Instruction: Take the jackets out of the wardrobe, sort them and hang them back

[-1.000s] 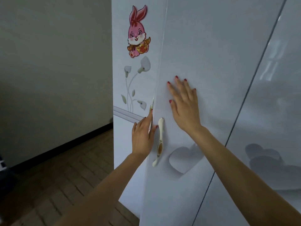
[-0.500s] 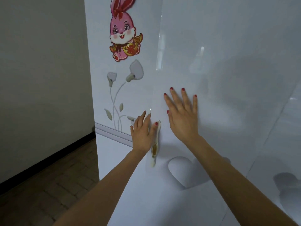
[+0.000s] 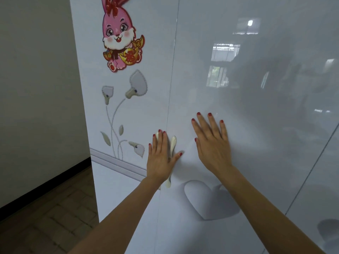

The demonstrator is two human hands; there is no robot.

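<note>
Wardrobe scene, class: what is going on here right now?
A person stands at a white wardrobe with both doors shut. The left hand lies flat over the cream handles at the seam; the right hand presses flat on the right door. A rabbit sticker decorates the left door. No jackets are visible.

A pink rabbit sticker (image 3: 120, 36) with a red bow sits high up, holding gold ingots. Below it is a printed grey flower motif (image 3: 126, 114) with 2 blooms on thin curved stems and small leaves. A pale heart print (image 3: 201, 197) lies lower right. To the left, a plain off-white wall (image 3: 36, 88) meets dark brown plank flooring (image 3: 47, 222) along a black skirting board (image 3: 42, 187).
</note>
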